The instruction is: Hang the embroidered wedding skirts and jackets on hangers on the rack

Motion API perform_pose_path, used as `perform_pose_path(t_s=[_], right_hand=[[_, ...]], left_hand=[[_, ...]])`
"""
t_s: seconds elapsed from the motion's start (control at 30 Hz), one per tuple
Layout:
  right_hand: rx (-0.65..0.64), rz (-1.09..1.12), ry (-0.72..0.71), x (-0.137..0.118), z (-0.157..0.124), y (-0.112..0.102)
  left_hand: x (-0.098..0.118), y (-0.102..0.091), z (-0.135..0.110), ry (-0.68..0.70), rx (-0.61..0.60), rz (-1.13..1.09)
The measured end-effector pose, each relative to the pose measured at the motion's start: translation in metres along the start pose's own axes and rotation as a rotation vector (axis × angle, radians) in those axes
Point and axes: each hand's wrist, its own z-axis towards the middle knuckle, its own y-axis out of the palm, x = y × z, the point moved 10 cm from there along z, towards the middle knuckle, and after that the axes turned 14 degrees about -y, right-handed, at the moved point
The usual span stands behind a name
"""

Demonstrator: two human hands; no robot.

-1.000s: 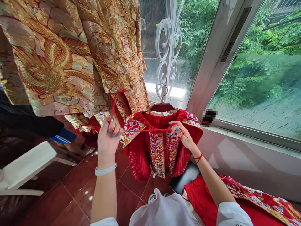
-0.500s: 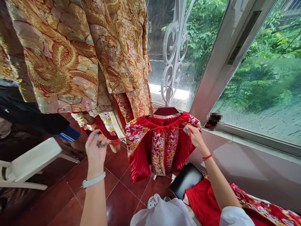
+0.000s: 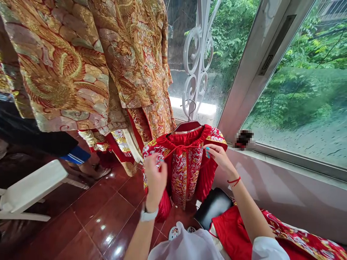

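Observation:
A red embroidered skirt (image 3: 180, 169) with pleated sides hangs from a hanger (image 3: 188, 126) in front of me. A red drawstring (image 3: 189, 147) is looped together at the front of its gathered waist. My right hand (image 3: 218, 156) pinches one end of the cord to the right of the knot. My left hand (image 3: 155, 177), blurred by motion, is in front of the skirt's left side. Its fingers look curled, and the other cord end runs toward them; the exact grip is smeared.
Gold embroidered garments (image 3: 62, 76) hang at the left, beside a white plastic chair (image 3: 35, 184) and another person's leg (image 3: 89, 168). A black seat (image 3: 214, 207) and red embroidered clothing (image 3: 230, 227) lie at lower right. A window with a white scroll grille (image 3: 193, 50) stands behind.
My left hand has come in from the far left to the skirt's front, and the cord is no longer stretched wide. My right hand has moved slightly inward toward the knot.

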Motion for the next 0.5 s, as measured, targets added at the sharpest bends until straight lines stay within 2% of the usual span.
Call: perform_pose_path(t_s=[0.07, 0.13, 0.23, 0.4, 0.43, 0.5], right_hand=[[0.013, -0.01, -0.01, -0.001, 0.001, 0.001], [0.004, -0.076, -0.036, -0.006, 0.001, 0.001], [-0.02, -0.27, -0.095, -0.013, 0.0, 0.0], [-0.037, -0.504, -0.152, -0.008, -0.001, -0.004], [-0.032, -0.517, -0.151, -0.003, -0.001, -0.006], [-0.012, -0.522, -0.15, 0.006, -0.002, -0.01]], left_hand=[[0.027, 0.045, -0.016, 0.11, -0.179, 0.04], [0.03, 0.073, -0.02, 0.068, -0.25, 0.064], [0.018, 0.093, -0.017, -0.103, -0.344, -0.018], [0.008, 0.129, -0.036, -0.359, -0.752, -0.391], [0.005, 0.133, -0.04, -0.422, -0.779, -0.476], [-0.006, 0.13, -0.042, -0.506, -0.73, -0.571]])
